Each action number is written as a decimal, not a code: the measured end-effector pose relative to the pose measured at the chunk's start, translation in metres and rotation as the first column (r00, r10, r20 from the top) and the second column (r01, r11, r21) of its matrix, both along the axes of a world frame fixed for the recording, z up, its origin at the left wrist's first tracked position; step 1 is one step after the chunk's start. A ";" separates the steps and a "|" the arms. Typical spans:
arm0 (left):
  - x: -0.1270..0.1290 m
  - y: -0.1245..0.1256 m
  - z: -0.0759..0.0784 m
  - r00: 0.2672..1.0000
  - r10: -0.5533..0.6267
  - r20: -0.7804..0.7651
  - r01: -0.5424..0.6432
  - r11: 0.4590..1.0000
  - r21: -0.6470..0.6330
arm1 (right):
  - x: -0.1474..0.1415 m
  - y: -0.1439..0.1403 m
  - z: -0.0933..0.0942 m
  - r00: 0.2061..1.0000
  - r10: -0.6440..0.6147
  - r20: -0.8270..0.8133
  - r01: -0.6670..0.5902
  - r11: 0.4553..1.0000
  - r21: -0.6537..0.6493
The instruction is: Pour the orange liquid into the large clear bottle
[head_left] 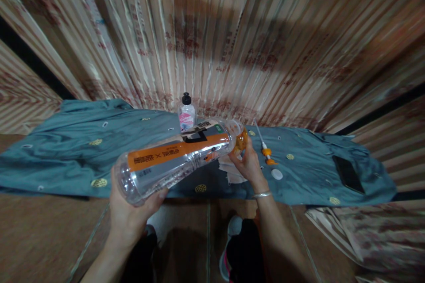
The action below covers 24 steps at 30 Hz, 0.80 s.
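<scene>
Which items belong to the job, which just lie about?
In hand:
- clear plastic bottle, orange label (left hand)
- translucent amber container (right hand)

Likely lying about:
- orange-and-white plastic pump (possibly related)
- round white disc
- black rectangular phone
- pink-labelled black-capped bottle
- pale thin sheet

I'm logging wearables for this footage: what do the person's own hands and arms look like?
The left hand and right hand show no gloves. The left forearm and right forearm show no sleeves. A slim, silvery bangle sits at the right wrist; none shows on the left. Some fingers are hidden, so rings can't be ruled out.
</scene>
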<state>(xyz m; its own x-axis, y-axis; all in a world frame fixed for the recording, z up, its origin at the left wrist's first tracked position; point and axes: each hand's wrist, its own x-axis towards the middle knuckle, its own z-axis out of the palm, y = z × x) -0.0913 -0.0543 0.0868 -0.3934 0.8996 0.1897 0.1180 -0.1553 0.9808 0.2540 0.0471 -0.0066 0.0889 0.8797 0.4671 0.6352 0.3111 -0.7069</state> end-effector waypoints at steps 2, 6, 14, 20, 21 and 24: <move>0.004 -0.001 0.003 0.999 0.031 0.013 -0.031 1.000 0.002 | 0.000 0.000 0.001 1.000 -0.007 0.007 0.007 1.000 -0.004; 0.009 -0.003 0.007 0.998 0.046 0.030 -0.046 0.999 0.000 | 0.001 -0.001 0.002 1.000 -0.004 0.018 0.004 1.000 0.003; -0.011 0.005 -0.005 0.998 -0.043 0.035 0.043 0.999 0.006 | -0.003 0.000 0.005 1.000 -0.006 0.026 0.006 1.000 0.001; -0.013 0.007 -0.008 0.998 -0.064 0.030 0.063 0.998 0.022 | -0.002 0.004 0.004 1.000 0.007 0.028 -0.007 1.000 0.013; -0.013 0.006 -0.007 0.997 -0.067 0.026 0.067 0.998 0.022 | -0.002 0.005 0.003 1.000 0.009 0.030 -0.010 1.000 0.022; -0.012 0.005 -0.006 0.997 -0.073 -0.008 0.073 0.997 0.022 | -0.003 0.005 0.003 0.999 0.016 0.034 -0.017 0.999 0.039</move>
<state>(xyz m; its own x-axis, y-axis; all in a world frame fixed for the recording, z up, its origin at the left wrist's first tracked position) -0.1031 -0.0491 0.0806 -0.3251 0.9215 0.2125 0.1126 -0.1854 0.9762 0.2509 0.0525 -0.0032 0.0579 0.8620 0.5036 0.6532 0.3487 -0.6721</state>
